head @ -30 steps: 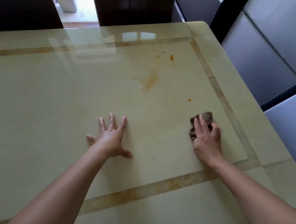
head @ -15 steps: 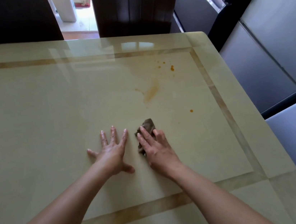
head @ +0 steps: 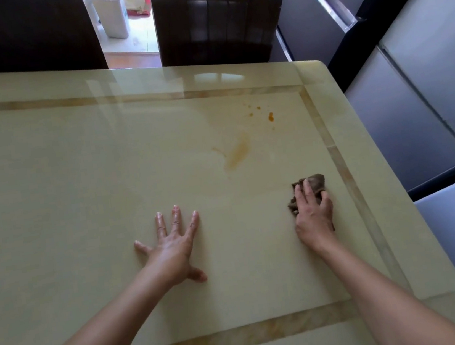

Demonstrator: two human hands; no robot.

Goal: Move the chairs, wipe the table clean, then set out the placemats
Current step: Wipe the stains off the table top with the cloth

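Note:
A glossy cream table (head: pixel 76 177) with a tan inlaid border fills the view. My right hand (head: pixel 313 216) presses a crumpled brown cloth (head: pixel 316 182) onto the table near its right border, fingers laid over the cloth. My left hand (head: pixel 173 243) lies flat on the table with its fingers spread, left of the cloth. An orange smear (head: pixel 237 153) and several small orange spots (head: pixel 270 117) mark the surface beyond both hands. Two dark chairs (head: pixel 215 26) stand at the far edge.
The second dark chair (head: pixel 20 37) stands at the far left edge. A white bin (head: pixel 111 12) sits on the floor between the chairs. Grey cabinet fronts (head: pixel 410 76) run along the table's right side.
My right hand slid the cloth left until it was beside my left hand, then back right near the border. My left hand stayed planted. The small spot right of the smear is gone.

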